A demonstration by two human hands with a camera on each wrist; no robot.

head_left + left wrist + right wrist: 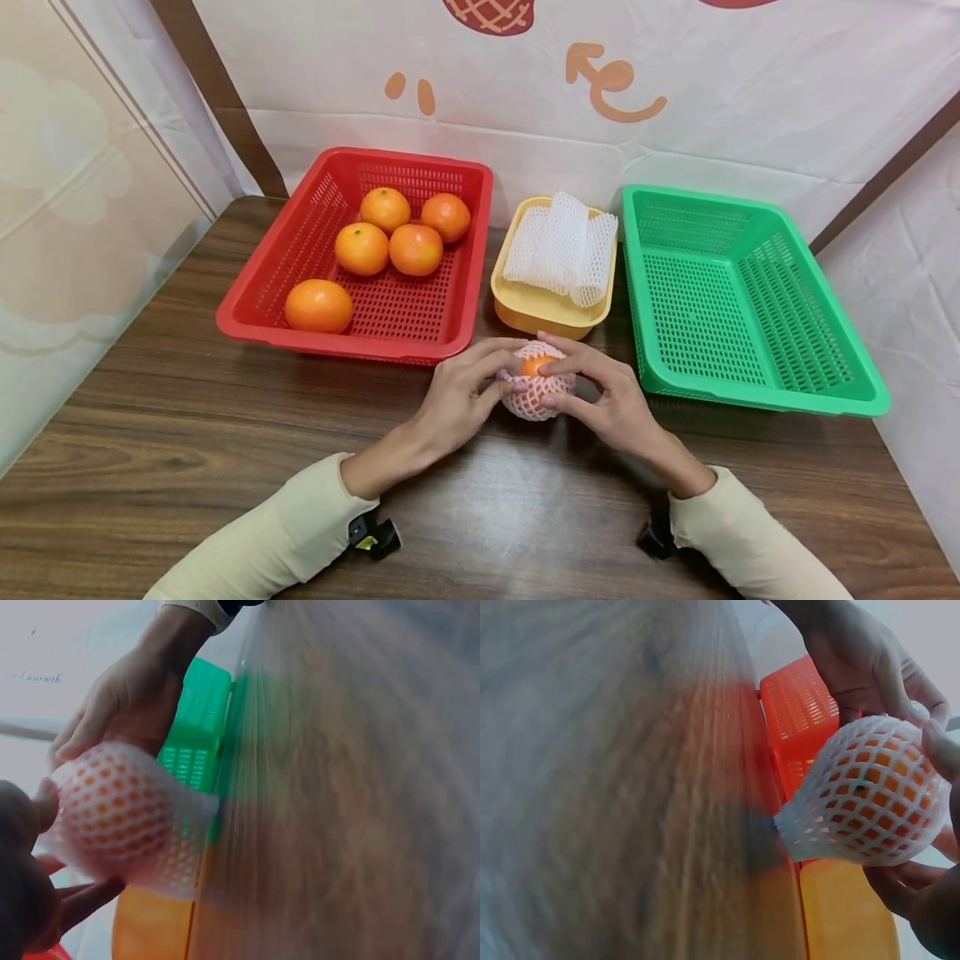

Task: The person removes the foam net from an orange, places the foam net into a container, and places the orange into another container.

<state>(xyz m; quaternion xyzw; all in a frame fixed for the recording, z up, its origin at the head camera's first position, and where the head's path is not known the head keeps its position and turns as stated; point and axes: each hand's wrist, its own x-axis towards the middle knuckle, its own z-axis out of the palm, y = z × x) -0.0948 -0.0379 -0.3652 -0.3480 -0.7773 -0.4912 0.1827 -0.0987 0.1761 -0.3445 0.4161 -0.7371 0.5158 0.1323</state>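
Between both hands is an orange wrapped in a white foam net sleeve. The left hand holds it from the left, fingers and thumb at the net's upper rim. From the right, the right hand grips the netted fruit, its thumb low on the side and fingers across the top opening. Bare orange peel shows through that opening in the head view. In the right wrist view the net's narrow tail extends beyond the fruit, close over the table.
A red basket with several oranges stands at the left. Behind the hands, a yellow tray carries white foam net sleeves. At the right is a green basket. A printed cloth hangs behind the wooden table.
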